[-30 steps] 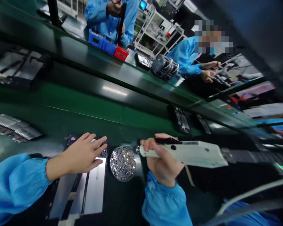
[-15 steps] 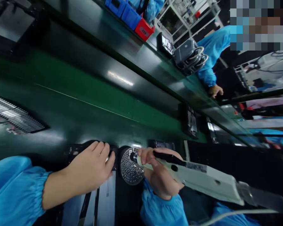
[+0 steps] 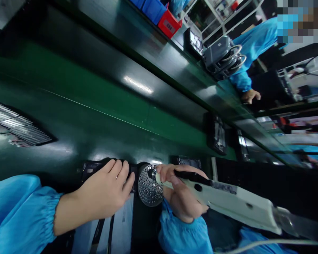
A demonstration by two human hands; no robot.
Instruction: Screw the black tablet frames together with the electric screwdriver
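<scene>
My left hand (image 3: 106,192) lies flat with its fingers stretched out on the top end of a dark device with silvery panels (image 3: 116,225) at the bottom of the view. My right hand (image 3: 181,199) is wrapped round a white electric screwdriver (image 3: 228,203). The tool's tip rests over a round tray of small shiny screws (image 3: 149,186), which sits between my two hands.
A green conveyor belt (image 3: 95,106) runs across the view with black devices (image 3: 217,134) on it. A ribbed metal stack (image 3: 13,125) lies at the left. Blue and red bins (image 3: 161,14) and a grey cable bundle (image 3: 222,58) stand on the far ledge, where another person's hand (image 3: 250,96) rests.
My right hand brought the screwdriver tip down and left onto the screw tray. The camera tilted down and closer; my left hand kept pressing the device.
</scene>
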